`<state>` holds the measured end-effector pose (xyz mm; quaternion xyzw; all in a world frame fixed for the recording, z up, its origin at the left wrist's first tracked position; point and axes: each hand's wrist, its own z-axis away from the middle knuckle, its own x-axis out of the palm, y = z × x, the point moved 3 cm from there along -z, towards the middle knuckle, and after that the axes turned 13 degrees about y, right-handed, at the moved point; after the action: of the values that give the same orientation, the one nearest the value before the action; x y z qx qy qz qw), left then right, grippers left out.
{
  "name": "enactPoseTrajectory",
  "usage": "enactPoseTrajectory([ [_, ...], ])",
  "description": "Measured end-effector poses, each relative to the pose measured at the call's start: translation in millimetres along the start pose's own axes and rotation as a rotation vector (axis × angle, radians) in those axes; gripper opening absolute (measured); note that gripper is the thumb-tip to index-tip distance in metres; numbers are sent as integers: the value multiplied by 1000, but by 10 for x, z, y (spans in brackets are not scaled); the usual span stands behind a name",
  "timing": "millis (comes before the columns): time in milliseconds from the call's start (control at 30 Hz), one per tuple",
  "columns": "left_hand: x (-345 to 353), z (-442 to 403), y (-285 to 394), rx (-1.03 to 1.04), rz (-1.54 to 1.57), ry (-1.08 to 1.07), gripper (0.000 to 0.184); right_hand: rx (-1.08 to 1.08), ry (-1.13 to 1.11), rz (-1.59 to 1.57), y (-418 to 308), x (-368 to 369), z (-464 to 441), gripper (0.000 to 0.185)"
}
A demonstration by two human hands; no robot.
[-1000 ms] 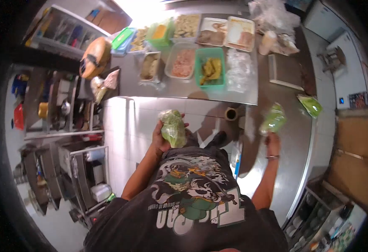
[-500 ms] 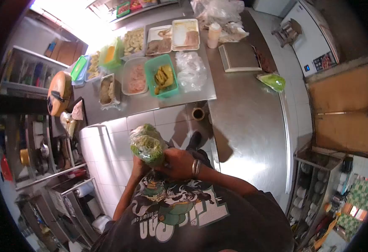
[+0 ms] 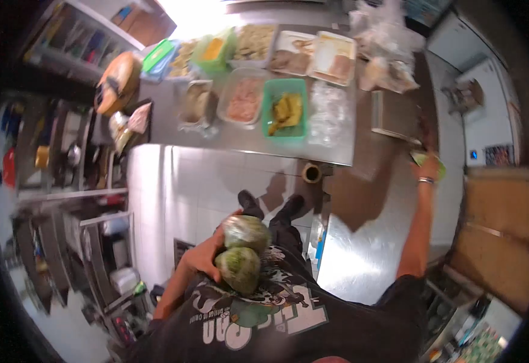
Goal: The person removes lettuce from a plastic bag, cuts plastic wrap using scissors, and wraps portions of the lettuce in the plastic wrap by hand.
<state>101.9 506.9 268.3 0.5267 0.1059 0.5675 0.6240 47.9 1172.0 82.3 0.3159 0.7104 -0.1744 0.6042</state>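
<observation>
Two round heads of leafy greens, probably lettuce, in clear plastic wrap are cradled against my shirt: an upper wrapped head (image 3: 247,232) and a lower wrapped head (image 3: 238,269). My left hand (image 3: 207,253) curls around their left side and holds both. Far to the right, my right hand (image 3: 428,166) is stretched out to the steel counter, on a light-green wrapped vegetable (image 3: 441,172). Its fingers close over that vegetable, hiding most of it. Just beyond it lies a flat scale-like device (image 3: 394,116).
On the steel table ahead stand a green tub with yellow-brown pieces (image 3: 270,115), a clear tub of pink meat (image 3: 223,100), white trays (image 3: 352,54) and plastic bags (image 3: 328,115). A round wooden board (image 3: 125,69) sits at left. Below is a dark round opening (image 3: 311,173).
My right hand has left the wrapped greens at my chest and reached right to the vegetable on the counter. My left hand keeps the greens, and two heads now show. The view has shifted.
</observation>
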Motion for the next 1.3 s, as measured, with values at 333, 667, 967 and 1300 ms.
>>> enactPoseTrajectory([
  [333, 17, 44, 74, -66, -371, -265, 150, -208, -199, 412, 919, 1234, -603, 50],
  [667, -1238, 852, -1011, 107, 278, 498, 95, -265, -422, -277, -745, 67, 1466, 69],
  [967, -2334, 1750, -1269, 380, 516, 524, 86, -687, -1045, -1297, -4044, -2873, 4471, 47],
  [1300, -1844, 4264, -1730, 828, 530, 412, 150, -897, -2118, -1014, -4384, -3311, 6460, 46],
])
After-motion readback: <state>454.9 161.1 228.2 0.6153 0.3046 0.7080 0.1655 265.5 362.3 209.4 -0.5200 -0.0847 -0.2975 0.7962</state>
